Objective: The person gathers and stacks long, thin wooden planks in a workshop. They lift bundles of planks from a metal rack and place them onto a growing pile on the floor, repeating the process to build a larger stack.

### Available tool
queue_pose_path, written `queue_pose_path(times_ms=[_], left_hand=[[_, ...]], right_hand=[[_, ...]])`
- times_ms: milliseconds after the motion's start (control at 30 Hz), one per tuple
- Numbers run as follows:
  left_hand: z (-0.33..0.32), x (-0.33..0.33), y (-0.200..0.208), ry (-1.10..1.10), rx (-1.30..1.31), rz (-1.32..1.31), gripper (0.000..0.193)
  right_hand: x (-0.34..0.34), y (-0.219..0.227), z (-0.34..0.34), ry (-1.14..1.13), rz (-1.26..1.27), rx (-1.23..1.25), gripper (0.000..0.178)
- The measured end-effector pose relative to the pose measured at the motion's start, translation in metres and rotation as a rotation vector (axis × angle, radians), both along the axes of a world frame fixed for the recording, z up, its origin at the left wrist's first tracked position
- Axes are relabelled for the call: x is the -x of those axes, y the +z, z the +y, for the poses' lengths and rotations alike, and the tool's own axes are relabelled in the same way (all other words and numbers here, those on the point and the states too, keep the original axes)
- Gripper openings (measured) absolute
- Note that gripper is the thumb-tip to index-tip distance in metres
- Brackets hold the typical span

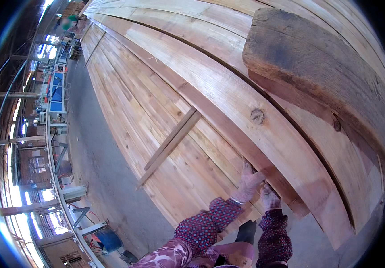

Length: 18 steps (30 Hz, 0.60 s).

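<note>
Both of my hands are at the near end of a long pale plank stack. My left hand (247, 183) is at the lower side edge of a long wooden board (246, 129), its thumb up along the edge and its other fingers closed at the gap beneath. Just to its right, my right hand (270, 198) has its fingers curled at the same edge, close to the board's end. The fingertips of both hands are partly hidden by the wood. Checked sleeves cover my forearms.
A thick, weathered timber block (317, 67) lies on the boards at the right. Lower down on the left, a layer of planks (130, 98) carries two thin crosswise sticks (170, 145). Beyond the concrete floor (98, 147) stand machine frames and a blue bin (109, 240). A person (67, 22) is far off.
</note>
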<state>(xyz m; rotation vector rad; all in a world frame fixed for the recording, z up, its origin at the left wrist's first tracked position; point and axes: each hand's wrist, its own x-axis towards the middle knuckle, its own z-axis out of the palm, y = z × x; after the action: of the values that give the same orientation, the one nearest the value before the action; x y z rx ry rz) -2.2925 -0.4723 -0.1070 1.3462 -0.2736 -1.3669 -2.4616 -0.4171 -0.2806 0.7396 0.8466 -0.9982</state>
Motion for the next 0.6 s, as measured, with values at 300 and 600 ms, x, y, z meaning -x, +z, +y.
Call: queue_pose_path(times_ms=[300,600], left_hand=[[-0.01,0.006,0.002,0.056,0.153,0.025,0.084],[0.015,-0.001,0.063,-0.248,-0.097,-0.266,0.077]], right_hand=[[-0.006,0.007,-0.037,0.253,0.102,0.107,0.017],[-0.017,0.078,-0.015,1.923,0.978,1.084,0.035]])
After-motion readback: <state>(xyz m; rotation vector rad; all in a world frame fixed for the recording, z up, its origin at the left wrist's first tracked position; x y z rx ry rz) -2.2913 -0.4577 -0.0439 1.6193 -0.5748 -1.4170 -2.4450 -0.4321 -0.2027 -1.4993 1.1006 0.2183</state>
